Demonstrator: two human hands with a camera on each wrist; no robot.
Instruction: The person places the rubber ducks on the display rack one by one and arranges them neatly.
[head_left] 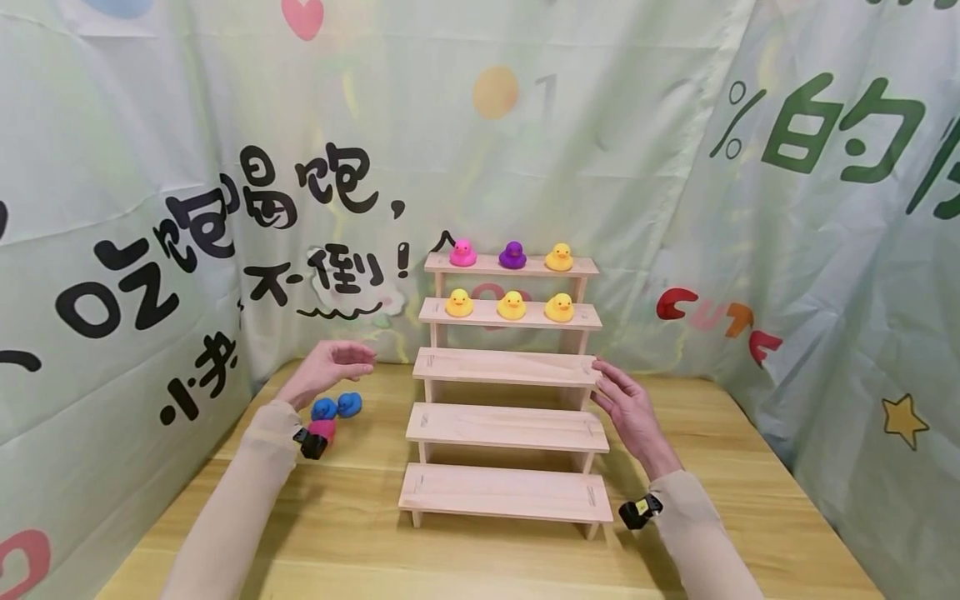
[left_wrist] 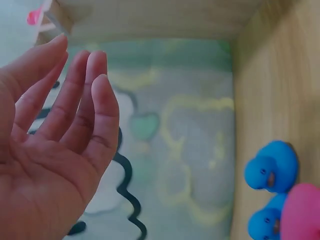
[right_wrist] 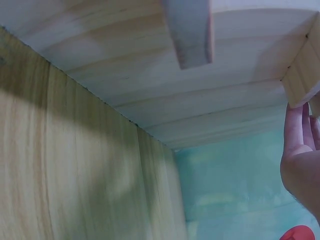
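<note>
A wooden stepped stand [head_left: 510,493] rises in tiers at the middle of the table. On its top tier sit a pink duck [head_left: 462,253], a purple duck [head_left: 513,255] and a yellow duck [head_left: 559,257]; three yellow ducks [head_left: 512,306] line the tier below. My left hand [head_left: 336,364] hovers left of the stand, palm bare and fingers loosely extended in the left wrist view. Near it on the table lie two blue ducks [head_left: 349,405] and a pink duck [head_left: 323,428], partly hidden by the wrist camera. My right hand [head_left: 628,408] touches the middle tier's right end with extended fingertips.
The wooden table [head_left: 337,533] extends on both sides of the stand. A printed cloth [head_left: 600,142] hangs behind and along both sides. The three lower tiers bear no ducks.
</note>
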